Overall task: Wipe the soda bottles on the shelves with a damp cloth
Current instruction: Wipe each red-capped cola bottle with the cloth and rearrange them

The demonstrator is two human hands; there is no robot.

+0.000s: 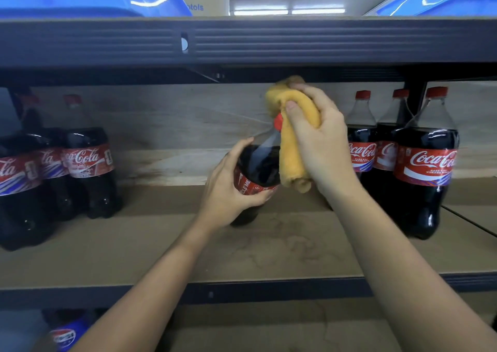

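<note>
Gripping the bottle [258,168] mid-shelf [282,249], left hand [228,190] fingers wrap its label; right hand [320,139] clamps the cloth [291,147] over the cap at 12 o'clock. Hard rubbing could tip it.

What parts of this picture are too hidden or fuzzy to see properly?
All in the head view:
- Held bottle: the left hand covers part of its label, and the yellow cloth hides most of its cap.
- Left group of bottles: blurred and cut off by the left edge.
- Blue-labelled bottle on the lower shelf: mostly hidden by the left forearm, label blurred.
</note>
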